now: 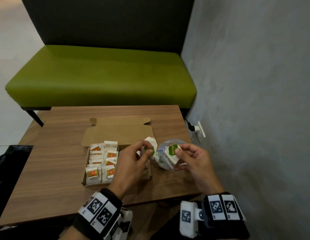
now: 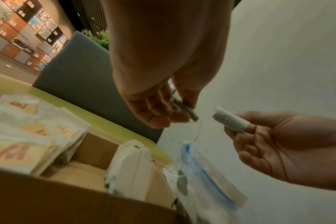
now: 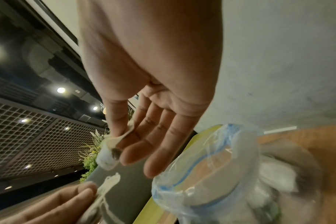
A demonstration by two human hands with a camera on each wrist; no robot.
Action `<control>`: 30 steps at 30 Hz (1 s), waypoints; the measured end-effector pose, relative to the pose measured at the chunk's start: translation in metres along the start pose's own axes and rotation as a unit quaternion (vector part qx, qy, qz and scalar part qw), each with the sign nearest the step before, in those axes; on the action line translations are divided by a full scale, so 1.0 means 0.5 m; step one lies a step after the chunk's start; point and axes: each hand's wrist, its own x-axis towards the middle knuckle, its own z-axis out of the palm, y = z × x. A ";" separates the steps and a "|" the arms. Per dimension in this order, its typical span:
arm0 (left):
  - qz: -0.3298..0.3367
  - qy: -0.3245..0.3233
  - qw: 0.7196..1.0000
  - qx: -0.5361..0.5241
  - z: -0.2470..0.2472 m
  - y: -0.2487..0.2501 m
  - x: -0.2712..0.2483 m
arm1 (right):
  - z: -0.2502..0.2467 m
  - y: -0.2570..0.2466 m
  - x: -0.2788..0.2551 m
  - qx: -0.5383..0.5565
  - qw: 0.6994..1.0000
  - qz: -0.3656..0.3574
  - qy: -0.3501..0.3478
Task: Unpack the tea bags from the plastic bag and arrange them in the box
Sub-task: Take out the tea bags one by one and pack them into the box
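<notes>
- Tea bags: two green-tagged ones are up in the air, one per hand, above the box's right end and the plastic bag (image 1: 168, 158).
- Left hand (image 1: 133, 163) pinches a green-tagged tea bag (image 1: 149, 149) between thumb and fingertips, other fingers loosely curled; it hangs over the empty right part of the cardboard box (image 1: 91, 183).
- Right hand (image 1: 194, 160) pinches a second tea bag (image 1: 172, 153) by thumb and forefinger, directly above the open mouth of the plastic bag; remaining fingers fairly straight in the right wrist view.
- Box lies left of both hands, long axis left-right; red-tagged tea bags (image 1: 102, 163) fill its left half in rows.
- Key relation: left hand is nearer the free slot, so its bag likely goes down first, tag up beside the rows.
- Plastic bag sits just right of the box, touching or nearly; more bags inside.
</notes>
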 end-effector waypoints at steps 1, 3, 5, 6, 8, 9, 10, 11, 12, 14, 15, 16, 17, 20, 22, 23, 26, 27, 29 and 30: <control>0.006 -0.001 1.000 0.013 -0.004 0.000 0.000 | 0.004 -0.001 0.000 -0.016 1.000 -0.004 -0.025; 0.019 -0.007 0.999 0.039 -0.016 -0.001 0.000 | 0.012 -0.005 0.001 -0.080 0.993 -0.019 -0.088; 0.041 -0.015 0.996 0.082 -0.033 -0.003 0.001 | 0.022 -0.009 0.004 -0.167 0.976 -0.045 -0.131; 0.052 -0.021 0.993 0.103 -0.041 -0.004 0.001 | 0.029 -0.010 0.007 -0.194 0.970 -0.053 -0.138; 0.064 -0.052 0.989 0.120 -0.056 -0.006 -0.002 | 0.044 -0.015 0.014 -0.196 0.969 -0.041 -0.145; 0.067 -0.077 0.988 0.112 -0.063 -0.006 -0.004 | 0.051 -0.017 0.016 -0.184 0.970 -0.027 -0.156; 0.066 -0.102 0.987 0.102 -0.069 -0.005 -0.007 | 0.057 -0.019 0.018 -0.173 0.971 -0.014 -0.168; 0.062 -0.123 0.986 0.094 -0.073 -0.004 -0.008 | 0.064 -0.022 0.020 -0.166 0.971 -0.006 -0.174; 0.059 -0.135 0.985 0.087 -0.075 -0.003 -0.010 | 0.069 -0.024 0.024 -0.161 0.972 -0.004 -0.172; 0.052 -0.102 0.989 0.092 -0.077 -0.008 -0.014 | 0.078 -0.029 0.030 -0.158 0.977 -0.022 -0.145; 0.046 -0.054 0.992 0.102 -0.079 -0.012 -0.014 | 0.082 -0.031 0.034 -0.162 0.978 -0.035 -0.126; 0.036 0.007 0.994 0.104 -0.082 -0.019 -0.014 | 0.083 -0.031 0.037 -0.168 0.979 -0.042 -0.111; 0.025 0.066 0.993 0.091 -0.087 -0.026 -0.013 | 0.084 -0.033 0.039 -0.171 0.979 -0.044 -0.106; 0.000 0.159 0.987 0.036 -0.107 -0.041 -0.010 | 0.086 -0.032 0.040 -0.193 0.976 -0.043 -0.095; -0.004 0.172 0.985 0.025 -0.119 -0.047 -0.009 | 0.094 -0.028 0.045 -0.257 0.962 -0.051 -0.082; -0.003 0.176 0.984 0.024 -0.125 -0.046 -0.010 | 0.101 -0.025 0.049 -0.305 0.947 -0.055 -0.083; 0.009 0.183 0.983 0.027 -0.135 -0.043 -0.014 | 0.133 -0.017 0.056 -0.453 0.879 -0.054 -0.138; 0.014 0.181 0.983 0.029 -0.137 -0.042 -0.016 | 0.144 -0.014 0.058 -0.474 0.862 -0.037 -0.176; 0.024 0.173 0.984 0.027 -0.140 -0.040 -0.020 | 0.163 -0.006 0.059 -0.479 0.842 0.016 -0.248; 0.028 0.170 0.985 0.025 -0.142 -0.041 -0.022 | 0.170 -0.001 0.060 -0.496 0.826 0.028 -0.265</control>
